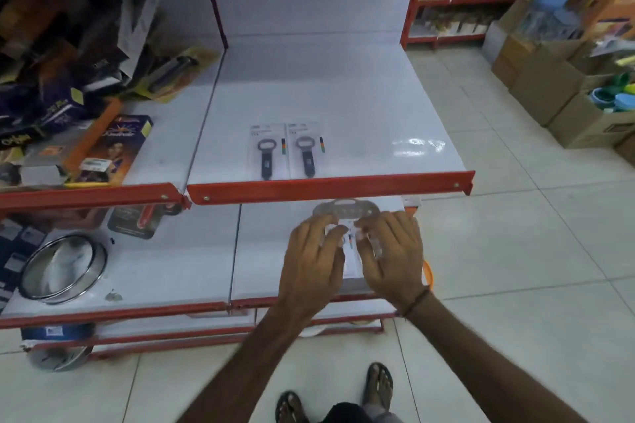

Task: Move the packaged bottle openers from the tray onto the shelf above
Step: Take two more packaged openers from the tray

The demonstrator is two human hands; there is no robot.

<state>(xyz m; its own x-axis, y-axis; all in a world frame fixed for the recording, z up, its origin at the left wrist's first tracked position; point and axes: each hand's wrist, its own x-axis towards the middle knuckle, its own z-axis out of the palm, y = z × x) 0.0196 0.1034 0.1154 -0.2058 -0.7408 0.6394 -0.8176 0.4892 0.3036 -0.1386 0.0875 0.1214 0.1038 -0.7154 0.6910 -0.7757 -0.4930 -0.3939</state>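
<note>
Two flat carded bottle openers (285,151) on glossy white shelf (378,113); both hands (316,257) (391,257) pinching blurred clear-plastic pack (345,213).

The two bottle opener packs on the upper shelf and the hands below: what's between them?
In the head view, only the shelf's red front lip separates the two packs from the left hand and right hand.

Head camera (1 view) looks forward-down, close over shelf (330,86).
</note>
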